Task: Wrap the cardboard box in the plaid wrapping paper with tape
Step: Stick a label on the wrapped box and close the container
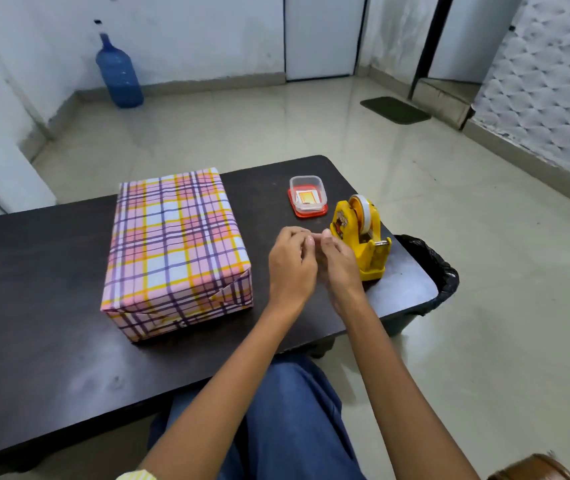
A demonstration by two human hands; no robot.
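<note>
Taping stage, seemingly late: the box (176, 247) lies on the table (34, 306), fully covered in plaid paper (159, 306). Beside the tape dispenser (361, 237), the left hand (292, 263) and right hand (340, 259) meet fingertip to fingertip, fingers curled. Whether they pinch a clear strip cannot be told. The box sits apart, left of both hands. The next move likely carries tape to its near end fold.

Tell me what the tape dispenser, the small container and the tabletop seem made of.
Tape dispenser: glossy yellow moulded plastic, sticker on its side. Small container: clear plastic, contents visible through its walls; it sits on a red lid, likely plastic. Tabletop: dark matte board with faint grain, probably laminate or wood; cannot tell which.
</note>
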